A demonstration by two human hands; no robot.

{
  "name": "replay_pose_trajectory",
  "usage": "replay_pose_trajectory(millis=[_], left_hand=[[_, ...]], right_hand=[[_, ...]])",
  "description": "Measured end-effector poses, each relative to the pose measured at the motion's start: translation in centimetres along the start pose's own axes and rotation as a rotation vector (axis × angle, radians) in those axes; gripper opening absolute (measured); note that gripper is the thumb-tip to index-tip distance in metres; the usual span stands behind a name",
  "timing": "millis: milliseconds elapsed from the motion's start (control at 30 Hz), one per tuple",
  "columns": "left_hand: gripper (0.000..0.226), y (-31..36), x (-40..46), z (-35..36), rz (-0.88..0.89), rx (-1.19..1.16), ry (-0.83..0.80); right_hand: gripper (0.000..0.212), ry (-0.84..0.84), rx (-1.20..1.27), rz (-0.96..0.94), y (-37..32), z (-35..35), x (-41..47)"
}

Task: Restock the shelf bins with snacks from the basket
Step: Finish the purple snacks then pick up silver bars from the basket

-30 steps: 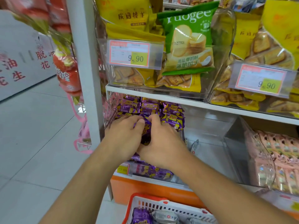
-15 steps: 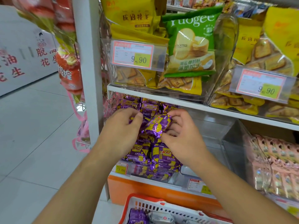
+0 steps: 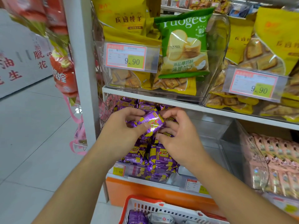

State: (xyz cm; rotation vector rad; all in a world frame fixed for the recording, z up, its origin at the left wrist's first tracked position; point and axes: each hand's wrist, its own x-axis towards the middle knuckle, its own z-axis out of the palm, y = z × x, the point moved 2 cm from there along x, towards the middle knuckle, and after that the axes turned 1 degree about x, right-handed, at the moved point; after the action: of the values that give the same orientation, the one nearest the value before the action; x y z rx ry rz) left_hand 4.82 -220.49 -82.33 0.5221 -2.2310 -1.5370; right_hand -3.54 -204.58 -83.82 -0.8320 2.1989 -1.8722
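A purple snack packet (image 3: pixel 152 122) is tilted between both hands, just above the pile of purple packets (image 3: pixel 152 156) in the clear shelf bin (image 3: pixel 186 171) on the lower shelf. My left hand (image 3: pixel 120 131) pinches the packet's left end with thumb and fingers. My right hand (image 3: pixel 177 136) holds its right side with curled fingers. At the bottom edge stands a red and white basket (image 3: pixel 155 207) holding a purple packet (image 3: pixel 137 217) and a silver one (image 3: pixel 160 219).
A white shelf upright (image 3: pixel 79 70) stands just left of the bin, with red snack bags (image 3: pixel 63 73) hanging beside it. Above, bins of yellow cracker bags (image 3: pixel 129 18) and a green bag (image 3: pixel 184 44). A bin of pink packets (image 3: pixel 278 164) sits to the right. Tiled floor at left.
Both hands rose out of the pile of purple packets, lifting one packet between them. It is now turned and held a little higher than half a second ago.
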Motion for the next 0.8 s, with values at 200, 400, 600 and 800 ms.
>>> replay_pose_trajectory(millis=[200, 400, 600, 800], left_hand=[[0.032, 0.5, 0.0, 0.0, -0.157, -0.203, 0.207], [0.043, 0.1, -0.3, -0.1, -0.275, -0.297, 0.233], [0.025, -0.8, 0.2, -1.3, -0.310, -0.238, 0.218], [0.035, -1.8, 0.4, -1.3, -0.029, 0.208, 0.235]], right_hand=[[0.038, 0.149, -0.376, -0.125, -1.2, 1.0, 0.2], [0.045, 0.013, -0.390, -0.148, -1.6, 4.5, 2.1], [0.040, 0.003, -0.449, -0.103, -0.3, 6.6, 4.9], [0.047, -0.128, -0.650, -0.128, -0.9, 7.7, 7.4]])
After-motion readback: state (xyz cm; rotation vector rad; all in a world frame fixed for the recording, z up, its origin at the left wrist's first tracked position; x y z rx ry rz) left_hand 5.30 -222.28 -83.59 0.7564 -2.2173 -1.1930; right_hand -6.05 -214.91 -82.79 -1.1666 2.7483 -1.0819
